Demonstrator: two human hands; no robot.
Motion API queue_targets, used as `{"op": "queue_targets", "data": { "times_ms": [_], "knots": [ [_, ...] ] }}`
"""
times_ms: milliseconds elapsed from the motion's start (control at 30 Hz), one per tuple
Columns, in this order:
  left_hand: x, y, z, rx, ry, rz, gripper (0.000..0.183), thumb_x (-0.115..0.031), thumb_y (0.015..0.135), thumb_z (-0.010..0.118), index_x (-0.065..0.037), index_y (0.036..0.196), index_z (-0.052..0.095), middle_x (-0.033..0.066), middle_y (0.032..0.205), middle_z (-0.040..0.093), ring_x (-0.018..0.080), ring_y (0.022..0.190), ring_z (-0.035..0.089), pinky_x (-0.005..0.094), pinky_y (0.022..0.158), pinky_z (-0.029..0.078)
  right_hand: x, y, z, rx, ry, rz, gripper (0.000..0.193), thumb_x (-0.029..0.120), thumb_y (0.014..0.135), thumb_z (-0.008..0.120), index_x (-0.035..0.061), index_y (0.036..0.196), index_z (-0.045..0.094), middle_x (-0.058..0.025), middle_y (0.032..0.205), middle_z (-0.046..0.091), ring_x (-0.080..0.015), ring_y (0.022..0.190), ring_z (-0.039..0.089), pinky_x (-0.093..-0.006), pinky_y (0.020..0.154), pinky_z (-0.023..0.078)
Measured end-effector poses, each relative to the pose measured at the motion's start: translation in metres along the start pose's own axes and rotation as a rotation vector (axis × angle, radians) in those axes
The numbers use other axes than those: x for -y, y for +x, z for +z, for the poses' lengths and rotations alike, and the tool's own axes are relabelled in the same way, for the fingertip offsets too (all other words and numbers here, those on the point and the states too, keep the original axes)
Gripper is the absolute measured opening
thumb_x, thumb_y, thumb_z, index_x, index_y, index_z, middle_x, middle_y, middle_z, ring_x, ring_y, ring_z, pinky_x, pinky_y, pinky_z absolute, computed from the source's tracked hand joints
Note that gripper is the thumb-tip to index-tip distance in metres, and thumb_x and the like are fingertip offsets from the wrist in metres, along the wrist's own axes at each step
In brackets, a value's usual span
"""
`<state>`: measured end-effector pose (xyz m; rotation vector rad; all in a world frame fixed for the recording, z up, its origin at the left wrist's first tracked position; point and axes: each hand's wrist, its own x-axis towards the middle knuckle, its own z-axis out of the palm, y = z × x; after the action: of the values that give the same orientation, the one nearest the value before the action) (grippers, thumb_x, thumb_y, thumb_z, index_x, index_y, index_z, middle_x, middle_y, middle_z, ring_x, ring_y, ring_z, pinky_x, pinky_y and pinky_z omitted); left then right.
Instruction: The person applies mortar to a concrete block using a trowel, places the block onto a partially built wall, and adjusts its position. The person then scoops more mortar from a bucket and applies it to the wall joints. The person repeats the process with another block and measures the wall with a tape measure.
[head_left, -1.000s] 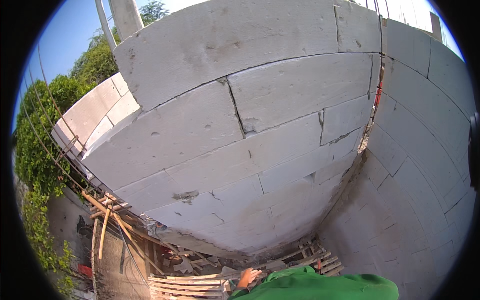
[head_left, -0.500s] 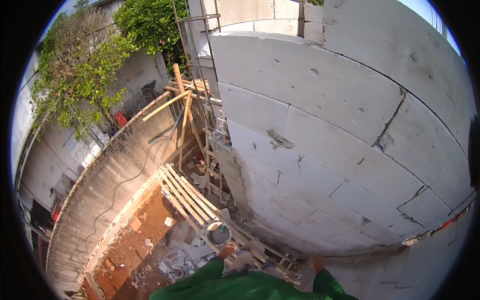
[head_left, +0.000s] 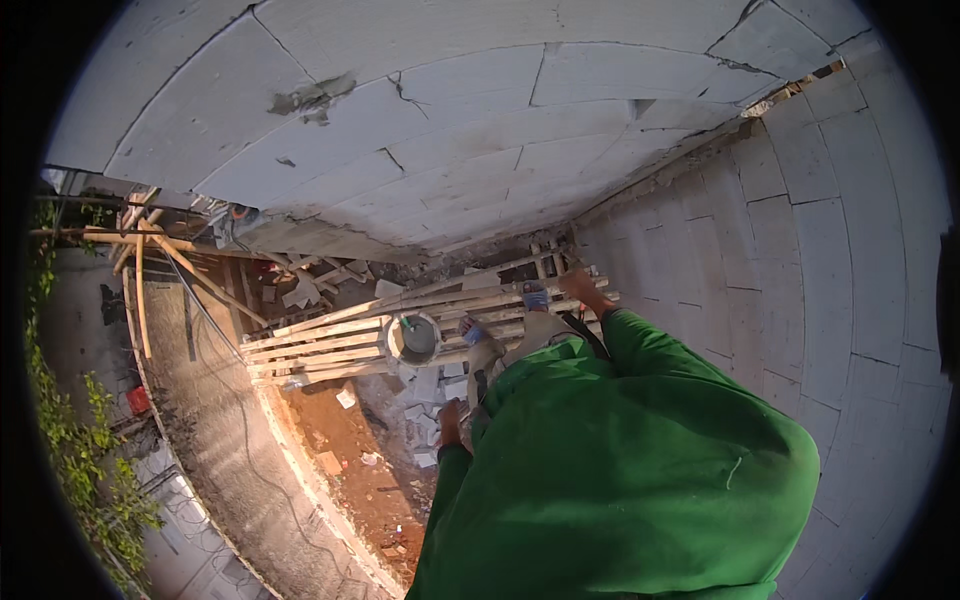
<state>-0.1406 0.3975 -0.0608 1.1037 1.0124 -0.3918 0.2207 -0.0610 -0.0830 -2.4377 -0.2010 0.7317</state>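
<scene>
My left hand (head_left: 450,422) hangs beside my left leg, past the edge of a bamboo platform (head_left: 325,342). My right hand (head_left: 580,287) is low at my right side, near the block wall. Both hands look small, and their fingers cannot be made out; nothing is visible in either. I stand on the bamboo poles in sandals, wearing a green long-sleeved top (head_left: 640,460). Just left of my feet, a round bucket (head_left: 391,352) rests on the poles. It contains grey wet mix (head_left: 420,338) and a tool with a green handle (head_left: 406,325).
A tall wall of pale blocks (head_left: 450,120) rises ahead, and another block wall (head_left: 830,300) stands at the right. Crossed bamboo poles (head_left: 150,235) are at the left. Below lie broken block pieces (head_left: 425,390) and reddish soil (head_left: 350,440), bounded by a low rough wall (head_left: 220,420).
My view has tipped down and turned, bringing my green top, feet and the platform more into sight. Both hands remain at my sides; the bucket still stands on the poles.
</scene>
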Motion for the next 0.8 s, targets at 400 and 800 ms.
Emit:
{"op": "queue_targets", "data": {
  "times_ms": [400, 800],
  "knots": [
    [-0.118, 0.081, -0.138, -0.157, 0.256, 0.014, 0.015, -0.010, 0.097, 0.064, 0.004, 0.098, 0.070, 0.0133, 0.091, 0.073, 0.0268, 0.075, 0.072, 0.0420, 0.067, 0.062, -0.034, -0.250, 0.098, 0.004, 0.755, 1.237, 0.028, 0.034, 0.099, 0.055, 0.0095, 0.105, 0.068, -0.0078, 0.089, 0.074, -0.0271, 0.076, 0.073, -0.0473, 0.062, 0.058],
    [-0.256, 0.078, 0.075, -0.112, 0.198, 0.074, 0.025, -0.020, 0.090, 0.075, -0.004, 0.109, 0.073, 0.0053, 0.089, 0.074, 0.0159, 0.072, 0.072, 0.0274, 0.057, 0.052, -0.016, -0.161, 0.014, -0.035, 0.897, 0.782, 0.022, 0.015, 0.097, 0.057, 0.0009, 0.110, 0.070, -0.0149, 0.089, 0.073, -0.0249, 0.070, 0.070, -0.0381, 0.057, 0.055]
  ]
}}
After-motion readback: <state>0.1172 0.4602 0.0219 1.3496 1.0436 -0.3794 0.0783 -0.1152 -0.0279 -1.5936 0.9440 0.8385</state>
